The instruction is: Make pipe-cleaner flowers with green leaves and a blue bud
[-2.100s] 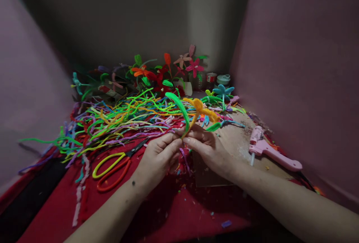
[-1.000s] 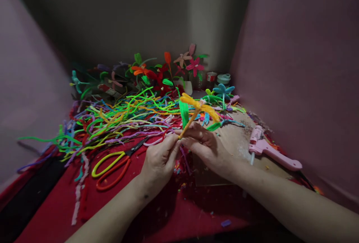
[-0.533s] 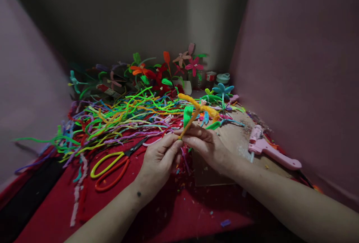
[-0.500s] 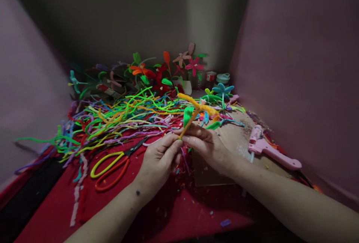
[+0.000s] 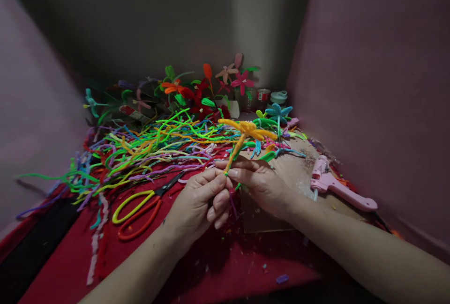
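A red cloth-covered surface (image 5: pixel 218 266) fills a dim corner between pinkish walls. Everything here is placed from the orange-yellow fuzzy pipe-cleaner flower (image 5: pixel 246 129), which you hold upright above the middle of the surface.

To the left of the flower and behind it sprawls a wide heap of loose pipe cleaners (image 5: pixel 147 149) in green, yellow, purple and blue. Behind the flower, against the back wall, stands a bunch of finished pipe-cleaner flowers (image 5: pixel 204 88) in red, orange, pink and green. To its right and beneath it lies a flat brown cardboard sheet (image 5: pixel 295 173). Further right, on the sheet's edge, rests a pink plastic glue gun (image 5: pixel 337 187). Down and to the left of the flower lie scissors with yellow and orange loop handles (image 5: pixel 140 210), blades pointing toward your hands.

Your left hand (image 5: pixel 200 203) and right hand (image 5: pixel 263 184) meet at the foot of the flower's stem. The left fingers (image 5: pixel 216 180) are closed, thumb against forefinger, pinching the stem's lower end. The right fingers (image 5: pixel 242 173) are closed on the stem from the other side, touching the left fingertips. A sliver of green (image 5: pixel 238 186) shows just under the right fingers; what it belongs to is hard to tell.

To handle this well, it seems best to pinch firmly with one hand so the stem cannot spin while the other works. Hold low on the stem, clear of the petals, so they are not crushed.
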Demonstrator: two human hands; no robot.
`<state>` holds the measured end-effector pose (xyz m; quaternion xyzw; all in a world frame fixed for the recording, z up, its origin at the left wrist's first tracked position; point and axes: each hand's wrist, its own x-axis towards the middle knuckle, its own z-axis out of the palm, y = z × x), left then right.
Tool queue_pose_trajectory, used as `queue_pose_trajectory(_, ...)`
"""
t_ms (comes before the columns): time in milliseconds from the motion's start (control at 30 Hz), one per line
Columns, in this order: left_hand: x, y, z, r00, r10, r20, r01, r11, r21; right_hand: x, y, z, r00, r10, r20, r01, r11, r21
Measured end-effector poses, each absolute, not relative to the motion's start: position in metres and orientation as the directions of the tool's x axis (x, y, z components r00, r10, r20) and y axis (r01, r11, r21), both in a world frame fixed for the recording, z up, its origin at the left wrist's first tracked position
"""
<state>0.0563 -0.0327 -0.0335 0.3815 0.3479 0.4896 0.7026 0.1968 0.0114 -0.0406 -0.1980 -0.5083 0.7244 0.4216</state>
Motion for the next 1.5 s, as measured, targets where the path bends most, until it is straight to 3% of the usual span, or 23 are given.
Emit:
queue_pose_trajectory(100, 0.053, -0.031, -0.034, 0.365, 0.925, -0.101, -0.430, 0.264, 0.863, 0.197, 0.011, -0.041, -0.562, 0.809, 0.174, -0.434, -0.108, -0.895)
queue_pose_trajectory(200, 0.053, -0.031, -0.032, 0.340, 0.933, -0.113, -0.355, 0.239, 0.904, 0.195, 0.011, -0.042, -0.528, 0.834, 0.159, -0.450, -0.116, -0.885)
queue_pose_trajectory(300, 0.055, -0.033, -0.029, 0.208, 0.974, -0.088, -0.107, 0.112, 0.988, 0.194, 0.012, -0.044, -0.505, 0.853, 0.129, -0.449, -0.132, -0.884)
queue_pose_trajectory(367, 0.056, -0.035, -0.030, 0.089, 0.995, 0.040, 0.162, -0.054, 0.985, 0.194, 0.012, -0.046, -0.481, 0.865, 0.140, -0.447, -0.104, -0.889)
queue_pose_trajectory(500, 0.054, -0.036, -0.040, 0.048, 0.926, 0.376, 0.624, -0.322, 0.712, 0.192, 0.011, -0.048, -0.425, 0.893, 0.148, -0.428, -0.055, -0.902)
queue_pose_trajectory(600, 0.049, -0.034, -0.049, 0.124, 0.866, 0.484, 0.777, -0.388, 0.495, 0.190, 0.010, -0.049, -0.396, 0.910, 0.124, -0.408, -0.053, -0.911)
queue_pose_trajectory(667, 0.047, -0.033, -0.052, 0.154, 0.843, 0.515, 0.806, -0.409, 0.429, 0.188, 0.011, -0.050, -0.384, 0.916, 0.117, -0.397, -0.049, -0.917)
queue_pose_trajectory(733, 0.047, -0.032, -0.052, 0.156, 0.838, 0.523, 0.784, -0.427, 0.450, 0.188, 0.011, -0.051, -0.390, 0.913, 0.122, -0.381, -0.039, -0.924)
queue_pose_trajectory(833, 0.050, -0.033, -0.045, 0.068, 0.890, 0.451, 0.654, -0.381, 0.654, 0.190, 0.012, -0.046, -0.433, 0.883, 0.179, -0.341, 0.024, -0.940)
queue_pose_trajectory(933, 0.054, -0.036, -0.033, -0.011, 0.975, 0.223, 0.368, -0.203, 0.907, 0.194, 0.010, -0.036, -0.516, 0.817, 0.259, -0.276, 0.127, -0.953)
queue_pose_trajectory(1000, 0.055, -0.037, -0.027, 0.008, 0.997, 0.076, 0.183, -0.077, 0.980, 0.196, 0.008, -0.030, -0.518, 0.816, 0.257, -0.226, 0.160, -0.961)
queue_pose_trajectory(1233, 0.052, -0.036, -0.025, 0.153, 0.985, -0.085, -0.152, 0.109, 0.982, 0.198, 0.007, -0.033, -0.470, 0.830, 0.299, -0.199, 0.230, -0.953)
queue_pose_trajectory(1500, 0.050, -0.032, -0.033, 0.434, 0.899, -0.063, -0.509, 0.303, 0.806, 0.198, 0.005, -0.031, -0.483, 0.829, 0.281, -0.298, 0.147, -0.943)
